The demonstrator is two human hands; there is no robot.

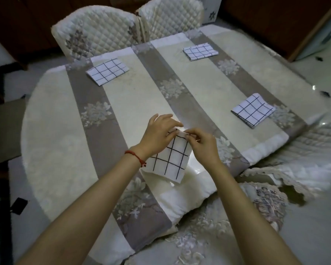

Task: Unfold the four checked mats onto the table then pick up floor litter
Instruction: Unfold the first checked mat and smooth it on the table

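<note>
Both hands hold the nearest folded checked mat just above the near edge of the table. The left hand pinches its top corner, grip closed on the cloth, and the right hand pinches the same upper edge just beside it, fingers curled onto the fabric. Three more mats lie folded on the table: one at far left, one at far right, one at near right. Dark bits of litter lie on the floor to the right. Two quilted chairs stand at the far side.
</note>
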